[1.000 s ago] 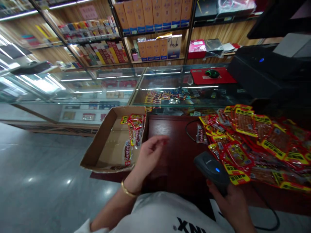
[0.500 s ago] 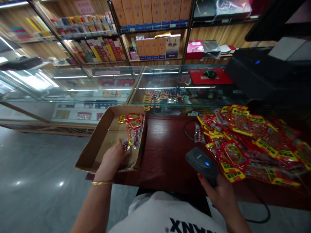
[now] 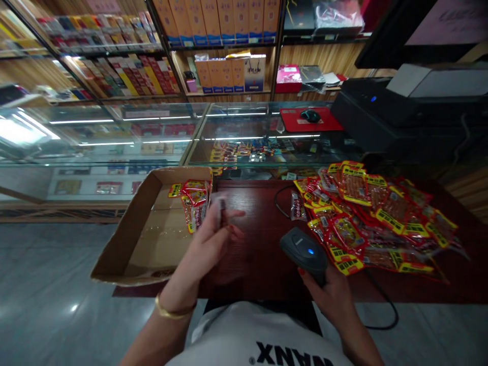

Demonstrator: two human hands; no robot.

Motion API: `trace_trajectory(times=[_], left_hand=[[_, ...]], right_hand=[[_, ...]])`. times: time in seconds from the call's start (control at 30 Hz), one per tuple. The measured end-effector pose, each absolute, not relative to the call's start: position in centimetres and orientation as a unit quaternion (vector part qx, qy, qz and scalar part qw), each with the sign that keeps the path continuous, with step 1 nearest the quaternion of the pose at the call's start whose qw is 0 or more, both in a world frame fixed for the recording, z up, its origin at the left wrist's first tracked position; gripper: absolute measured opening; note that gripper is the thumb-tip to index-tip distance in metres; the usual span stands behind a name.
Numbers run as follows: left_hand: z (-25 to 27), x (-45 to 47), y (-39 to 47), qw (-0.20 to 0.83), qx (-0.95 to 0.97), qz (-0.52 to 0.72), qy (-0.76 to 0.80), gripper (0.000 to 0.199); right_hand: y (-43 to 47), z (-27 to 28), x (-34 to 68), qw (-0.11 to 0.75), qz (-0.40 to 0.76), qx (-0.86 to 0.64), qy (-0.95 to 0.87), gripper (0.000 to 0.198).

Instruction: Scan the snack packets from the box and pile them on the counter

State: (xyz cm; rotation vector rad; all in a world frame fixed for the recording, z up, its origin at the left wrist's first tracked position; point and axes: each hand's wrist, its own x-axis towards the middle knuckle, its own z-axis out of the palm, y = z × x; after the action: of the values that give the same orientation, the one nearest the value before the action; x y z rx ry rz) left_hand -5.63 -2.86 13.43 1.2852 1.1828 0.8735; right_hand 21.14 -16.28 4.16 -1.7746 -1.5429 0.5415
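Observation:
My left hand (image 3: 209, 239) is over the right rim of the cardboard box (image 3: 125, 236), pinching a small snack packet (image 3: 221, 207) that is blurred by motion. Inside the box, several red and yellow snack packets (image 3: 195, 195) lie against the right wall. A dark grey barcode scanner (image 3: 304, 252) with a lit blue light is gripped in my right hand (image 3: 330, 290), its head pointing up and left above the table. Just right of it spreads a large heap of red and yellow snack packets (image 3: 358, 218). One small packet (image 3: 298, 206) lies at the heap's left edge.
The dark red wooden table (image 3: 251, 244) meets a glass display counter (image 3: 244, 127). On the glass are a red mat (image 3: 331, 119) with a mouse (image 3: 310, 116) and a black machine (image 3: 400, 117). The scanner's black cable (image 3: 385, 302) loops past the table's front edge.
My left hand has come up out of the box and moved right, carrying a small packet. My right hand still holds the scanner. The whole view has shifted slightly.

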Motion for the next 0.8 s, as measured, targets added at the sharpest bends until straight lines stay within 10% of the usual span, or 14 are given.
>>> trace_trajectory(times=[0.2,0.8], left_hand=[[6.2,0.1,-2.3,0.8,0.371,0.223,0.416,0.054],[3.4,-2.1,-1.0,0.827,0.353,0.177,0.4,0.076]], right_hand=[[-17.0,4.5,21.5,0.373,0.184,-0.674,-0.611,0.031],[-17.7,5.0,22.9,0.325,0.255,-0.662,-0.625,0.03]])
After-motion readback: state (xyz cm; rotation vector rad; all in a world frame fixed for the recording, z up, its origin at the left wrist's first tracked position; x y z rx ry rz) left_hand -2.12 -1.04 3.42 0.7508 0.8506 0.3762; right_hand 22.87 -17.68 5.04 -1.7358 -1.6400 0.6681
